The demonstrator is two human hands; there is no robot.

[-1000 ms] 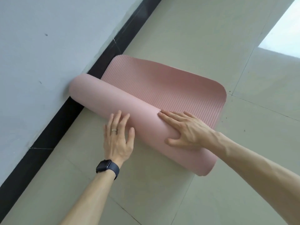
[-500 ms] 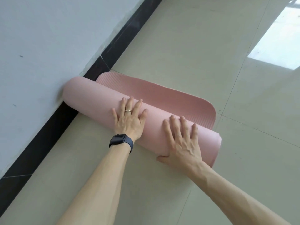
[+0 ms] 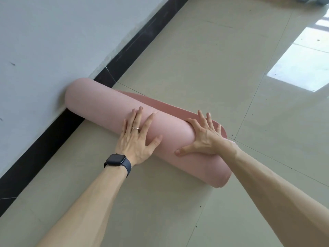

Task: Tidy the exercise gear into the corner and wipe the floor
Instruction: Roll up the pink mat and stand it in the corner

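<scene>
1. Nearly all of the pink mat (image 3: 106,107) is wound into a thick roll that lies on the tiled floor (image 3: 195,68), running from far left to near right.
2. Its left end butts against the wall (image 3: 53,41), above the black skirting (image 3: 44,145); its right end sits free on the floor at near right.
3. On the far side of the roll a narrow flap (image 3: 169,108) of the mat lies flat on the floor, ribbed face up, with a rounded corner at its right.
4. The left hand (image 3: 135,139) lies flat on the near face of the roll, about midway along it, with fingers straight and fanned and the thumb spread out to the right; it grips nothing.
5. A thin ring (image 3: 135,128) shows on one finger of that hand, and a dark watch (image 3: 116,160) is strapped round the wrist.
6. The right hand (image 3: 203,138) presses on the roll just right of the left one, palm on top, fingers splayed and reaching over the crest toward the flap, thumb stretched left along the near face.
7. The two hands are close but apart, with a bare band of mat between the thumbs; neither curls round anything.
8. A bright patch (image 3: 302,65) of light lies on the tiles at far right, well apart from the mat.
</scene>
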